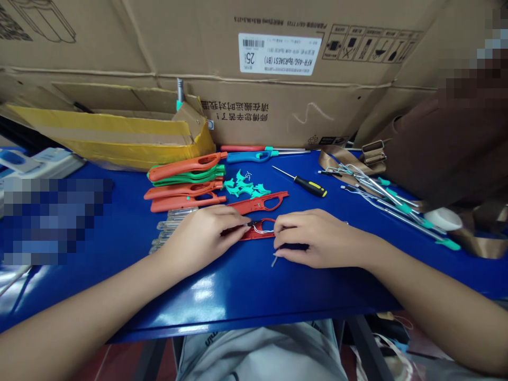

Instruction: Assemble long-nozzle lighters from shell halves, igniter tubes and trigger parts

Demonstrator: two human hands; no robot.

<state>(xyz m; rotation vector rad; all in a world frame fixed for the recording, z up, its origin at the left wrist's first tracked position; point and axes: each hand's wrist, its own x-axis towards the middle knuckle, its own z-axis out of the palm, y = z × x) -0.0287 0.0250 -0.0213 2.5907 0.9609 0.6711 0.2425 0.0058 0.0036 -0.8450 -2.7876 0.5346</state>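
Red plastic lighter shell [256,235], light and stiff, flat just below the yellow-handled screwdriver [310,186]; safest held by its rigid rim. Left hand [202,238]: fingers pressed together, pinching the shell's end. Right hand [317,238]: fingers curled beside thin wires [262,229], any pinch hidden.

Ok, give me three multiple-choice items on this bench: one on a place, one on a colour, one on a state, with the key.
1. Where is the screwdriver with the black and yellow handle?
A) Inside the yellow-lined carton
B) On the blue table
C) On the floor

2. What colour are the small loose plastic pieces?
A) Teal
B) Yellow
C) Black

3. How does the red plastic shell between the left hand and right hand lie?
A) Standing upright
B) Hanging off the edge
C) Flat on the table, with fine wires on it

Key:
1. B, it lies on the tabletop with no hand on it.
2. A, they show a bright teal.
3. C, it lies flat beneath the fingertips of both hands.
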